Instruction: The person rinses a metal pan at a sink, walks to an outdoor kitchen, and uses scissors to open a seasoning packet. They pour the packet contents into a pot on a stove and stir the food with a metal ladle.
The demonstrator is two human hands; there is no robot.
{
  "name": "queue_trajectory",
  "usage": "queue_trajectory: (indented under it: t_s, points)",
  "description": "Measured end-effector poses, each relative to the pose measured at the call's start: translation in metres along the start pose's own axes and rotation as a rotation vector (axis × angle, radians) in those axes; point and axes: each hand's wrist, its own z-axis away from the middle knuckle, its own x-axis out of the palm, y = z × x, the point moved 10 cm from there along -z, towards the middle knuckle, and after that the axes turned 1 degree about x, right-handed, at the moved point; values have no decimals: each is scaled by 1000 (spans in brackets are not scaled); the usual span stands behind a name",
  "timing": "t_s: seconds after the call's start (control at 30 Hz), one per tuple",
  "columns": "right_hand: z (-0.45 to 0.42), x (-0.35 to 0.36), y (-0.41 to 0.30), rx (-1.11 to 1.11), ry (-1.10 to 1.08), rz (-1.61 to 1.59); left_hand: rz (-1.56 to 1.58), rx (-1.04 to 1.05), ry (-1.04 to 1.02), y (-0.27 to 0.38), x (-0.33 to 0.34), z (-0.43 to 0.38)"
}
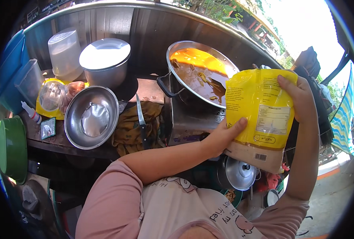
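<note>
My left hand [227, 134] grips the left side of a yellow plastic packet [254, 119], its thumb across the printed face. The packet's top right corner is held by my right hand [296, 89], thumb in front. Clear film at the packet's lower end shows pale contents. Behind and to the left of the packet, a wide steel pot [180, 86] stands on a stove [186, 125]; it holds brown liquid with orange oil and pieces of food. The packet hides part of the pot's right rim. The fingers behind the packet are hidden.
Left of the stove, a knife [141, 116] lies on a patterned cloth [126, 125]. Beside it are a steel bowl [72, 119], a lidded pot [105, 71] and an upturned plastic container [64, 56]. A green basin [12, 149] is far left, another lidded pot [239, 176] below the packet.
</note>
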Motion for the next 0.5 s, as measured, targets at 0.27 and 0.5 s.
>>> queue_trajectory:
  t_s: [0.27,0.5]
  points:
    - [-63,24,28,223,-60,302,418,-128,107,-16,1,-17]
    - [-92,32,34,194,-115,454,478,-173,167,-18,-1,-30]
